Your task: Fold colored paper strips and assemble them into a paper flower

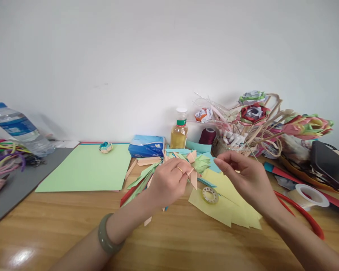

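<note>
Between the fingertips of my left hand (171, 178) is a folded-paper flower (201, 164) with pale green petals and peach strips; the hand hides part of it. To the right, my right hand (243, 175) is raised apart from the flower. Its thumb and forefinger come together in a pinch, and whatever is in them is too fine to make out. Below the flower, a roll of clear tape (210, 195) lies on yellow paper sheets (230, 203). Green, red and peach paper strips (142, 180) are scattered behind and left of my left hand.
Green paper (84, 169) lies at left, bearing a small paper piece (105, 147). Behind stand a tissue pack (147, 146) and a bottle of yellow liquid (179, 131). Paper flowers (254, 113), a white tape roll (309, 196) and red tubing (305, 216) occupy the right. A water bottle (19, 126) leans left.
</note>
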